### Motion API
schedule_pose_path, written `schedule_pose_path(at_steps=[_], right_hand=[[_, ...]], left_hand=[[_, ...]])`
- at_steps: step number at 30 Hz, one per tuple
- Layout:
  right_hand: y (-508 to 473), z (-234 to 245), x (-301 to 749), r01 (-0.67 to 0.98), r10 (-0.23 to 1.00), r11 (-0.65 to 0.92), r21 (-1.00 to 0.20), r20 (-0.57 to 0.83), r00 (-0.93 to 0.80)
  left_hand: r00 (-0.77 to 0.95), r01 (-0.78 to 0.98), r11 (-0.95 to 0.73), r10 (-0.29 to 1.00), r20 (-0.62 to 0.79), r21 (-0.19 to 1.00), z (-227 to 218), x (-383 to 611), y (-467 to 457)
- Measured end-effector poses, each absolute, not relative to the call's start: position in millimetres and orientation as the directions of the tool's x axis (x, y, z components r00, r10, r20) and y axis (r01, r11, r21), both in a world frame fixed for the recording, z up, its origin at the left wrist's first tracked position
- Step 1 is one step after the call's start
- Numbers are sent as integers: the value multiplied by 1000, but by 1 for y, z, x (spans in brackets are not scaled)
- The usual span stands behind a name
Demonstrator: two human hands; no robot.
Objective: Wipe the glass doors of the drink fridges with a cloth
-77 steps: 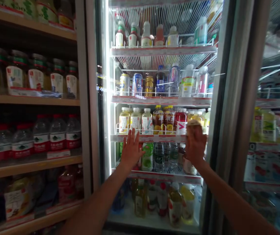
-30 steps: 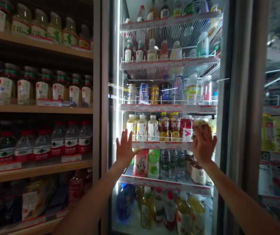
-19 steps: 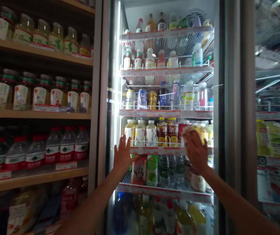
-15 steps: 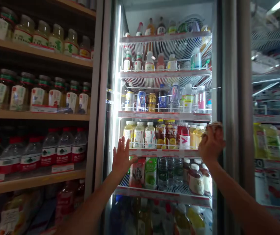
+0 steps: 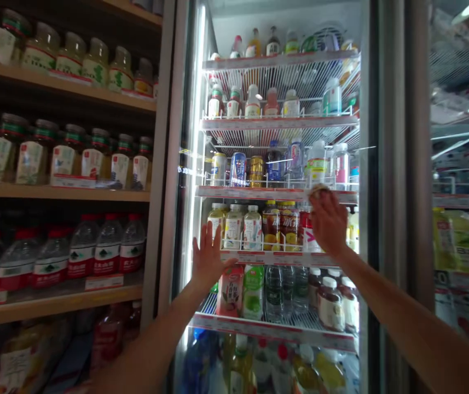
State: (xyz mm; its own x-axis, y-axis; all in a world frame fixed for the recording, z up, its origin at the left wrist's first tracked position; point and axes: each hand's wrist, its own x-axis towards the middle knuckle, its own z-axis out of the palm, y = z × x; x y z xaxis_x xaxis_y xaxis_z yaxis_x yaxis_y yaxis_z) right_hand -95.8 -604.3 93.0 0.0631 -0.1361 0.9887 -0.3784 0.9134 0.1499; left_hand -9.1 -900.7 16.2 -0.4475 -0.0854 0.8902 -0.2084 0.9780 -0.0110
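Observation:
My left hand (image 5: 208,254) lies flat with its fingers spread on the glass door of a lit drinks fridge (image 5: 390,164), level with the middle shelf's rail. My right hand (image 5: 329,221) presses a small pale cloth (image 5: 318,190) against the same glass, further right and a little higher; only the cloth's top edge shows above my fingers. Behind the glass stand rows of bottles and cans (image 5: 254,169) on wire shelves.
Wooden shelves (image 5: 57,192) on the left carry labelled jars (image 5: 64,158) and, one level down, water bottles (image 5: 86,246). A second glass-door fridge (image 5: 459,208) stands at the right, past a grey door frame.
My right hand with the cloth has slid from the door's right edge back to the left and slightly up. My left hand stays flat on the glass in the same place.

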Motion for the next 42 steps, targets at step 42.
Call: schedule_pose_path(at_steps=[42], right_hand=[[-787,-25,-62,-628,-801,252,736,523,291]], left_hand=[[-636,-117,992,-113,763,50,-120,91,-979]])
